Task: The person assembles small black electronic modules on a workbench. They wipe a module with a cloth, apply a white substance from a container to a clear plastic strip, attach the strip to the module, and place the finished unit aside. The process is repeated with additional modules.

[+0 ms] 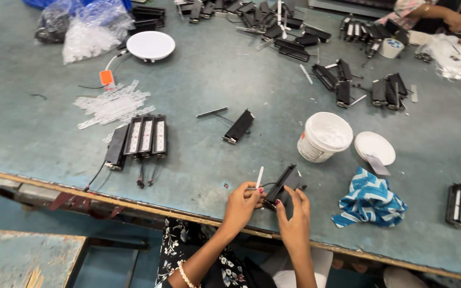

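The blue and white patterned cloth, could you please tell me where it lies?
In the head view, the blue and white patterned cloth lies right of the hands, below the white plastic tub.

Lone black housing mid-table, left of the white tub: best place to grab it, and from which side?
Take the black housing across its two long sides, near mid-length, coming from above. It lies flat and narrow, angled on the table, with bare surface along both edges. Avoid the lower end, where a metal clip and thin wires appear to sit; a mid-body grip looks safest.

Both arms are bare. The left wrist wears a beaded bracelet [185, 276]. The fingernails [277, 202] are painted dark pink.
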